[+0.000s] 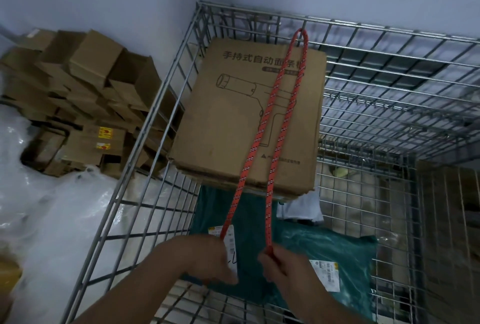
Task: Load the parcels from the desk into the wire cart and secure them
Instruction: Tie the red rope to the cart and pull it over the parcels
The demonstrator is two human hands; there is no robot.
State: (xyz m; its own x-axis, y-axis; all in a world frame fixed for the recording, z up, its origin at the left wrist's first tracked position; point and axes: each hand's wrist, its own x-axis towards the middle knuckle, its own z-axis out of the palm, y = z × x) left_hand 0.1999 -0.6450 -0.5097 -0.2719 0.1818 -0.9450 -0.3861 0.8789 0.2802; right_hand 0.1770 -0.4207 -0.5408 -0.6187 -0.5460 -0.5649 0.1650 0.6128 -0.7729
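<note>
Nearest the camera, the left hand (207,258) and the right hand (283,269), each with its grip closed on one strand of a red rope (279,126). The rope runs doubled from the hands, over the top of a large cardboard box (233,121), to a loop round a bar in the far wall of the wire cart (145,157). The loading appears finished and the securing step is in hand. The next move probably calls for drawing both strands taut across the box and tying them to the cart's near side. Inside the cart, the box lies on a stack of flattened cardboard, with green mailing bags (337,251) bearing white labels beneath and a pale packet (301,206) beside them. Outside the cart, at left, lie a heap of small cartons (85,89) and clear plastic sheeting (59,209).
</note>
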